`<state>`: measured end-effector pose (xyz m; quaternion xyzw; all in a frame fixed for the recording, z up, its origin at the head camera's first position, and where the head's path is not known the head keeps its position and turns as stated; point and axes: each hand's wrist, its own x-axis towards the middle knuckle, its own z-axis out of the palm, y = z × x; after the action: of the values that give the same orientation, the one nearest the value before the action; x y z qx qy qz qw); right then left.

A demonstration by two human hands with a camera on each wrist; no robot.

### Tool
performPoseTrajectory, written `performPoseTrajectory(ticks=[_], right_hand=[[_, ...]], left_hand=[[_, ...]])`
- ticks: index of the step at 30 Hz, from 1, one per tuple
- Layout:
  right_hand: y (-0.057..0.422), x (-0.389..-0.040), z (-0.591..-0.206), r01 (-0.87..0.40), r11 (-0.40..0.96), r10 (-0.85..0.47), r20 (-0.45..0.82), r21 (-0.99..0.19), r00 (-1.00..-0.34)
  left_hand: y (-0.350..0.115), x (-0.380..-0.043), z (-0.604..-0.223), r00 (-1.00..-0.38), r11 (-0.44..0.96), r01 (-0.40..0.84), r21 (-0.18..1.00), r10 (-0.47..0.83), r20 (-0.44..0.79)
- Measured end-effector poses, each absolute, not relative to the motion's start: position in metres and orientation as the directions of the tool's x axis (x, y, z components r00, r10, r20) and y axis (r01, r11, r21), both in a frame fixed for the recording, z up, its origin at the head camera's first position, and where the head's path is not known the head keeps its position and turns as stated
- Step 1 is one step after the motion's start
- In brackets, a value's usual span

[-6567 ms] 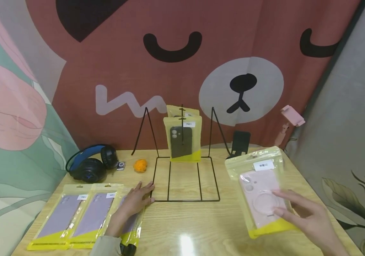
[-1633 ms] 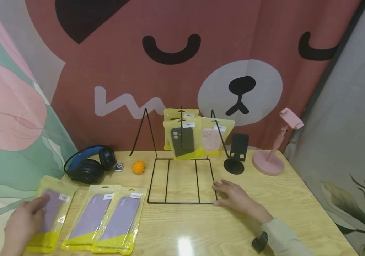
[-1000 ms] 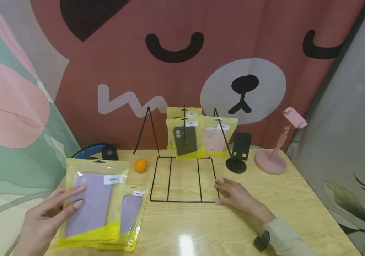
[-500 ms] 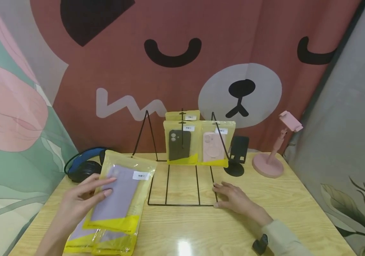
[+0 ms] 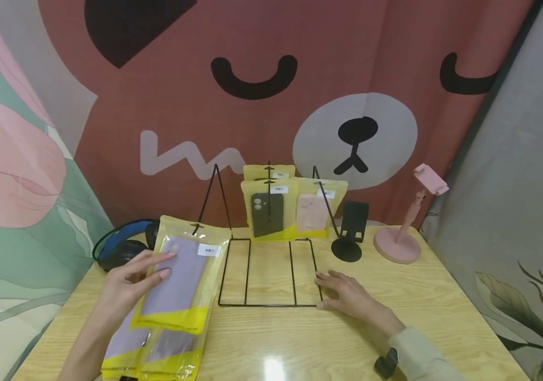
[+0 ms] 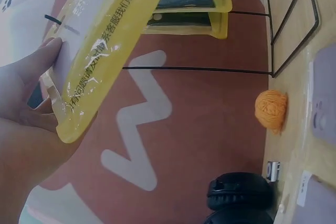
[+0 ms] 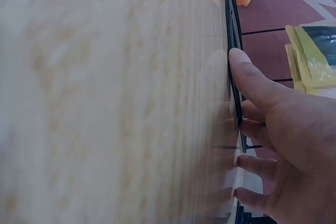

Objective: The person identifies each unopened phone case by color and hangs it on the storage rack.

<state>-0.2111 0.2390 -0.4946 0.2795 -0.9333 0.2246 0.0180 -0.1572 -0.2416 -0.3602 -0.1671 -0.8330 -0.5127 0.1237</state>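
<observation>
My left hand [image 5: 130, 280] pinches a clear-and-yellow pouch holding a purple phone case [image 5: 176, 280], thumb and fingers at its left side. The pouch's hang hole is at the tip of the left prong of a black wire display rack [image 5: 247, 272]; in the left wrist view the dark prong tip [image 6: 52, 19] shows at the pouch. My right hand [image 5: 354, 296] rests on the table, with fingertips and thumb touching the right side of the rack's base. A pouched black phone case [image 5: 267, 214] hangs on the middle prong, with another behind; a pouched pink phone case [image 5: 312, 211] hangs on the right prong.
More pouched purple phone cases [image 5: 168, 346] lie at the front left, partly under the left arm. Headphones [image 5: 121, 254] stand behind them. An orange ball [image 6: 271, 111] lies near the rack. At right are a black phone stand [image 5: 347, 248] and a pink phone stand [image 5: 397, 243].
The pink case now hangs on the right prong. My left hand has picked up the leftmost purple case pouch and carried it right and up to the left prong. My right hand has stayed at the rack.
</observation>
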Motion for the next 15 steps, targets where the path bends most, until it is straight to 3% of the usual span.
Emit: performPoseTrajectory(ticks=[9,15], right_hand=[[0.241,-0.210,-0.492,-0.524,0.747,-0.507,0.158,-0.410,-0.847],[0.240,-0.210,-0.493,-0.525,0.745,-0.514,0.147,-0.413,-0.845]], left_hand=[[-0.221,-0.210,-0.351,-0.917,0.403,0.399,0.824,0.167,0.362],[-0.219,-0.267,-0.365,-0.913,0.315,0.406,0.858,0.179,0.367]])
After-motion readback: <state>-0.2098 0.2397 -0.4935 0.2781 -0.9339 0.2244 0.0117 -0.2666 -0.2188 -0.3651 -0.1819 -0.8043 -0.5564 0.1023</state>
